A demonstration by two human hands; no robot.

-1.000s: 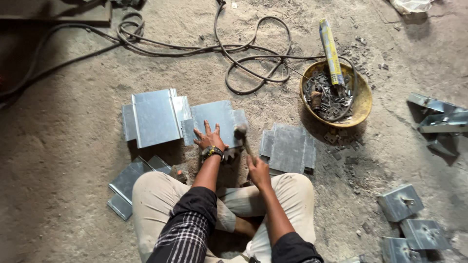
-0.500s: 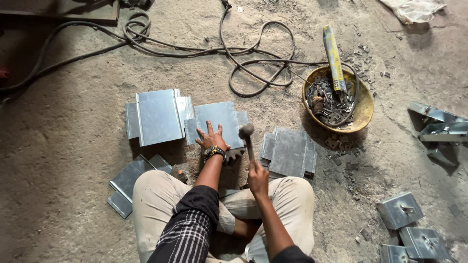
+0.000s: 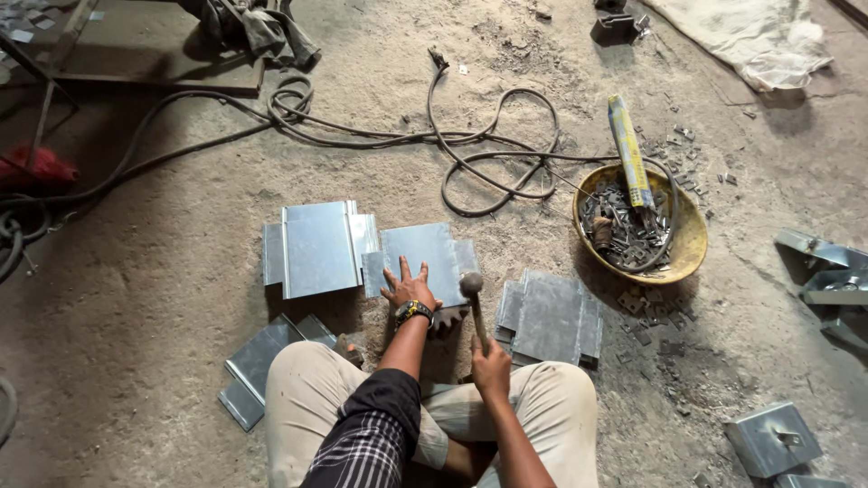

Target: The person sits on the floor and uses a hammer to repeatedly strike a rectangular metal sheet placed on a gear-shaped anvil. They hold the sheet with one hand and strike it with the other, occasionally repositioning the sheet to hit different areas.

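Sitting cross-legged on the dusty floor, the person had the right hand wrapped tight around the handle of a small hammer, its rounded head raised upright just above the work. The left hand, fingers spread wide and flat, pressed down on a bent sheet-metal piece lying directly ahead of the knees, a wristwatch on that wrist. To strike well, it seemed the blow should land to the right of the spread fingers, near the sheet's near right edge, with the left palm keeping the sheet from bouncing and the fingertips held well away from the hammer's path; a short, square stroke looked safer than a wide swing. Beside the left knee lay a folded metal piece, and just right of the hammer sat a stack of flat sheets, close enough to catch a glancing blow. Touching the pressed sheet on its left was a larger folded panel. Farther right stood a yellow bowl filled with small metal scraps, a long yellow-and-blue tube propped in it. More bent brackets lay at the near right. Beyond, dark cables looped across the floor, well apart from the work, and a pale cloth lay at the far right.
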